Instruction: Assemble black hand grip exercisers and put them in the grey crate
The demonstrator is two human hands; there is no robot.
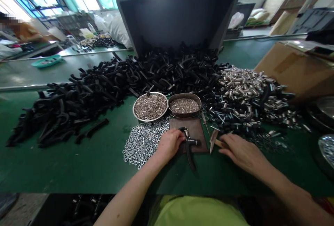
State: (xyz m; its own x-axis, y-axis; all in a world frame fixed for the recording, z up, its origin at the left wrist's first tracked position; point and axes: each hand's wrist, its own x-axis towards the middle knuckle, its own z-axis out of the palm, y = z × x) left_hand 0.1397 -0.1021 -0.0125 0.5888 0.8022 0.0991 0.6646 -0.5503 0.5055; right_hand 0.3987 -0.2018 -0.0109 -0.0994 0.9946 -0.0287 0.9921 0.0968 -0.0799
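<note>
My left hand pinches a black hand grip strengthener with a silver coil spring near its top. It lies over a dark square metal plate, one curved handle hanging past the plate's near edge. Just right of the plate, my right hand has thumb and fingers around the wooden handle of a hammer, whose head tilts beside the plate. A thin pointed tool lies between plate and hammer. Loose silver nuts are spread at the left of my left hand.
Behind the plate stand a round dish of small pins and an oval tin of tiny metal parts. Black handles form a large heap before a tipped grey bin. Springs and a cardboard box are at right. Another person sits far left.
</note>
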